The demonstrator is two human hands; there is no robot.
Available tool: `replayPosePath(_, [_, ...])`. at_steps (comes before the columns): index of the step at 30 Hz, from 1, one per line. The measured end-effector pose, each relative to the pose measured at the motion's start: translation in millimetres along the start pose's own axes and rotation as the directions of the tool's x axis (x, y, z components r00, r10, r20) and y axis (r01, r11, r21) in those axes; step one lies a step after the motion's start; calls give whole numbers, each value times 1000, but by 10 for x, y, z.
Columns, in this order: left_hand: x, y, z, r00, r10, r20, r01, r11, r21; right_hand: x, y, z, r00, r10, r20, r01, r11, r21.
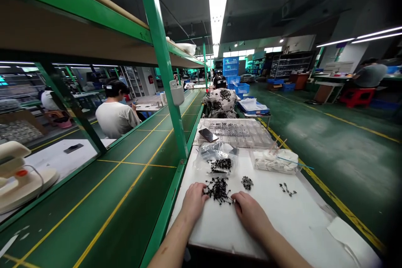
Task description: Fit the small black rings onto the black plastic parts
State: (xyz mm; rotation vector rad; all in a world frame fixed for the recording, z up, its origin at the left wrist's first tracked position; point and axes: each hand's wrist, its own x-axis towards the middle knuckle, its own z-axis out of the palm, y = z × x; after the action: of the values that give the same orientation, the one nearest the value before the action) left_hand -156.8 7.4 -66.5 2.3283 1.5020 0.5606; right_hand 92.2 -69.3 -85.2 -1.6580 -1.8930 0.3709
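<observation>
A loose pile of small black parts with thin stems and knobbed ends [218, 189] lies on the white tabletop [216, 232]. My left hand [194, 200] is at the pile's left edge, thumb and fingers curled together; what lies between its fingertips is too small to make out. On the right edge, my right hand [250, 211] pinches the end of one small black part. Behind the pile, more black parts spill from a clear plastic bag [202, 161]. A small heap of grey and black round pieces [247, 183] sits beyond my right hand, and several separate black parts [287, 189] lie farther right.
A clear compartment tray [248, 132] with a phone [208, 135] on its corner stands at the back. A wrapped white bundle with sticks [276, 161] is at right. A green conveyor [125, 192] runs along the left, beside a green post [163, 58]. Co-workers sit nearby.
</observation>
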Motion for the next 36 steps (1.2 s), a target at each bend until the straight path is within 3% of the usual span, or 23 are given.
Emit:
replayPosePath(7, [76, -102, 143, 996, 79, -35, -81, 994, -67, 225, 48, 31, 997, -59, -46, 64, 992, 111])
replayPosePath(12, [3, -136, 147, 989, 105, -101, -118, 984, -136, 188, 86, 56, 990, -107, -89, 122, 977, 174])
replayPosePath(16, [-12, -101, 158, 984, 132, -124, -154, 969, -195, 158, 86, 88, 980, -189, -63, 196, 973, 126])
replayPosePath(25, [-53, -43, 95, 962, 271, -34, -272, 934, -232, 223, 82, 96, 969, -242, -41, 246, 959, 140])
replayPosePath(32, [122, 209, 187, 951, 305, 59, -286, 934, -213, 238, 121, 118, 977, -207, -55, 213, 959, 186])
replayPosePath(36, [222, 226, 181, 954, 285, 93, -260, 941, -217, 227, 119, 82, 985, -157, -70, 168, 964, 208])
